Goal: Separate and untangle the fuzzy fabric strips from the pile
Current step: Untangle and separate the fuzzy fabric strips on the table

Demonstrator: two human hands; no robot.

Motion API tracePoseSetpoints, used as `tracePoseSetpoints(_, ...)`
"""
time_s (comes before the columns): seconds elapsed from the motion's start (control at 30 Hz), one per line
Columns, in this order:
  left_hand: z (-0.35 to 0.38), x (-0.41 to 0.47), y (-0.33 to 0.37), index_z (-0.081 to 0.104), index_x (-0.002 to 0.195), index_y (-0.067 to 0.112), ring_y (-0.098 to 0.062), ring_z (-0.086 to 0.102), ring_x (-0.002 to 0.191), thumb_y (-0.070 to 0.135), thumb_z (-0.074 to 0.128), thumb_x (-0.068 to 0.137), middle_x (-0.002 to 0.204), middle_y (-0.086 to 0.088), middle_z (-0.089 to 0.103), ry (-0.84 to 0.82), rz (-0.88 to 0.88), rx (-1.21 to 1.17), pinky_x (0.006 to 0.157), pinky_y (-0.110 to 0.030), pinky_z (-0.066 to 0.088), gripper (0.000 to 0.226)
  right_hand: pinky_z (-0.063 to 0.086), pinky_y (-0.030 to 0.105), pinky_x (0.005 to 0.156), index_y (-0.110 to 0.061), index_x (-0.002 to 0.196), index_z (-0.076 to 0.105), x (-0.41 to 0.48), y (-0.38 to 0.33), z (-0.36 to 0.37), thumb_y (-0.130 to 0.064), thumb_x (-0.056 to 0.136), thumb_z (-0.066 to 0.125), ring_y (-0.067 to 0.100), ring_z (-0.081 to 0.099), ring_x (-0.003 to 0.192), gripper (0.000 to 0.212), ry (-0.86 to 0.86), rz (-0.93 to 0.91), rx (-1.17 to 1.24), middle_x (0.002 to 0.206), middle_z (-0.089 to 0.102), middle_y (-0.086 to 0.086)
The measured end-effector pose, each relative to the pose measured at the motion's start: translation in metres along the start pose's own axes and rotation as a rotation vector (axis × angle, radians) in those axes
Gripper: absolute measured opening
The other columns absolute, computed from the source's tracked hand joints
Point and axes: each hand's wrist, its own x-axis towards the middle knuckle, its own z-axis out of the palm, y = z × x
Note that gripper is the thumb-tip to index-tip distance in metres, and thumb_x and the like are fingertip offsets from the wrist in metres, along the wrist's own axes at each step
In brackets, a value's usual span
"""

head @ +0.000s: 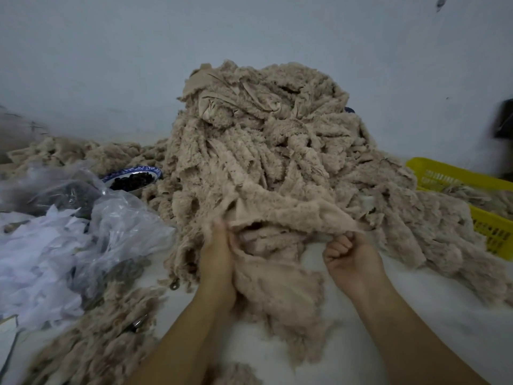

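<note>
Head view. Both forearms come up from the bottom edge and meet at the near foot of the pile (263, 140).

The left hand (218, 254) stands edge-on, wrist straight, fingers pointing up into the fabric. The right hand (351, 251) is turned palm-up, wrist a bit bent, knuckles facing us.

We see one fuzzy beige strip (280, 215) stretched between the two hands. Its loose end hangs down beside the left palm onto the white table (416, 315).

Room: bare table lies right of and below the right forearm. On the left, more beige strips, clear plastic bags (119, 226) and white scraps (36, 259) crowd close to the left arm. A blue-rimmed bowl (133, 176) of dark bits sits behind the bags, touching the pile. A yellow basket (494, 232) stands at the far right, with strips spilling against it. The wall (111, 65) backs the pile.

Fingers: the left fingertips pinch the strip's left edge, the grip partly buried in fuzz. The right fingers are curled into a tight fist around the strip's right end.
</note>
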Motion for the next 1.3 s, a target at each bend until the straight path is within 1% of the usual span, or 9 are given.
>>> tracePoseSetpoints(0.27, 0.001, -0.006, -0.005, 0.079, 0.097, 0.027, -0.018, 0.075, 0.088, 0.054, 0.052, 0.097, 0.095, -0.001, 0.078, -0.144, -0.003, 0.005, 0.071, -0.033, 0.06, 0.038, 0.048, 0.029, 0.065, -0.017, 0.099, 0.06, -0.006, 0.03, 0.002, -0.022, 0.1, 0.05, 0.015, 0.062, 0.074, 0.012, 0.03, -0.404, -0.675, 0.089, 0.065, 0.001)
tracePoseSetpoints(0.4, 0.006, -0.018, -0.01, 0.08, 0.084, 0.031, -0.006, 0.074, 0.078, 0.057, 0.052, 0.094, 0.082, 0.007, 0.077, -0.275, 0.102, 0.224, 0.062, -0.02, 0.057, 0.039, 0.047, 0.023, 0.06, -0.029, 0.082, 0.059, -0.018, 0.041, -0.001, -0.033, 0.099, 0.052, 0.008, 0.053, 0.063, 0.018, -0.035, -0.714, -1.038, 0.072, 0.059, -0.008)
tracePoseSetpoints(0.57, 0.006, -0.026, -0.016, 0.074, 0.092, 0.045, 0.005, 0.067, 0.098, 0.07, 0.045, 0.083, 0.099, 0.018, 0.075, -0.558, 0.228, 0.475, 0.083, -0.01, 0.051, 0.04, 0.045, 0.029, 0.104, -0.025, 0.126, 0.066, -0.028, 0.062, 0.011, -0.074, 0.071, 0.068, 0.009, 0.062, 0.118, 0.073, -0.378, -0.106, -0.875, 0.125, 0.069, -0.004)
tracePoseSetpoints(0.67, 0.005, -0.029, -0.022, 0.065, 0.112, 0.044, 0.016, 0.055, 0.111, 0.072, 0.037, 0.091, 0.114, 0.029, 0.065, -0.745, 0.272, 0.719, 0.094, -0.007, 0.041, 0.045, 0.055, 0.029, 0.088, -0.015, 0.114, 0.075, -0.025, 0.052, 0.017, -0.056, 0.067, 0.075, 0.018, 0.068, 0.11, 0.062, -0.386, 0.158, -0.737, 0.118, 0.072, 0.006)
tracePoseSetpoints(0.9, 0.008, -0.038, -0.021, 0.053, 0.06, 0.034, 0.006, 0.049, 0.054, 0.058, 0.036, 0.1, 0.057, 0.018, 0.054, -0.962, 0.343, 0.959, 0.058, -0.013, 0.038, 0.049, 0.057, 0.026, 0.06, -0.009, 0.104, 0.074, -0.009, 0.032, 0.037, -0.042, 0.097, 0.057, 0.02, 0.075, 0.081, 0.037, -0.208, 0.116, -0.724, 0.095, 0.077, 0.009)
tracePoseSetpoints(0.97, 0.007, -0.037, -0.021, 0.058, 0.06, 0.043, 0.011, 0.05, 0.056, 0.055, 0.037, 0.099, 0.059, 0.016, 0.056, -0.944, 0.34, 0.922, 0.059, -0.009, 0.038, 0.047, 0.053, 0.023, 0.048, -0.01, 0.089, 0.074, 0.001, 0.022, 0.045, -0.035, 0.099, 0.054, 0.019, 0.073, 0.066, 0.033, -0.125, 0.057, -0.639, 0.081, 0.076, 0.007)
tracePoseSetpoints(1.1, 0.005, -0.036, -0.022, 0.069, 0.095, 0.042, 0.01, 0.062, 0.097, 0.065, 0.039, 0.087, 0.095, 0.03, 0.069, -0.772, 0.299, 0.747, 0.088, -0.006, 0.044, 0.039, 0.052, 0.029, 0.073, -0.011, 0.113, 0.064, 0.019, 0.0, 0.052, -0.035, 0.104, 0.042, 0.016, 0.062, 0.083, 0.034, -0.008, -0.034, -0.446, 0.1, 0.066, 0.004)
tracePoseSetpoints(1.2, 0.006, -0.032, -0.02, 0.067, 0.121, 0.029, 0.015, 0.056, 0.111, 0.068, 0.041, 0.086, 0.116, 0.031, 0.065, -0.68, 0.32, 0.627, 0.093, -0.001, 0.039, 0.058, 0.053, 0.036, 0.076, -0.006, 0.121, 0.063, 0.02, 0.005, 0.042, -0.059, 0.099, 0.038, 0.024, 0.067, 0.093, 0.063, -0.023, 0.059, -0.571, 0.112, 0.069, 0.01)
tracePoseSetpoints(1.3, 0.007, -0.034, -0.025, 0.067, 0.112, 0.043, 0.018, 0.055, 0.108, 0.074, 0.042, 0.085, 0.11, 0.037, 0.064, -0.699, 0.285, 0.66, 0.092, -0.001, 0.039, 0.048, 0.059, 0.032, 0.066, -0.015, 0.101, 0.079, 0.002, 0.015, 0.034, -0.067, 0.089, 0.052, 0.026, 0.074, 0.092, 0.06, -0.231, 0.224, -0.811, 0.103, 0.076, 0.01)
